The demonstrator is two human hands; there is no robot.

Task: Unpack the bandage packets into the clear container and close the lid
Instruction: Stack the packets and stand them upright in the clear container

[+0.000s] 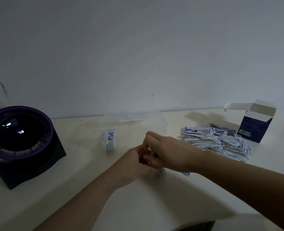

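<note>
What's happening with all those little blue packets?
A person is putting bandage packets into the clear container. The left hand and right hand grip a small bunch together just in front of it. A few packets stand inside at its left end. A big pile lies on the table beside the open blue box.

Wide bare worktop (146, 205) along the near edge, easy passage there, but the middle is jammed: left grip (138, 162) and right grip (169, 152) bunch together round a few bandage packets (159, 172) just in front of the clear container (154, 124). Dark dome device (21, 140) walls the left, packet pile (221, 140) and open box (256, 125) crowd the right, with open lanes either side of the container.
</note>
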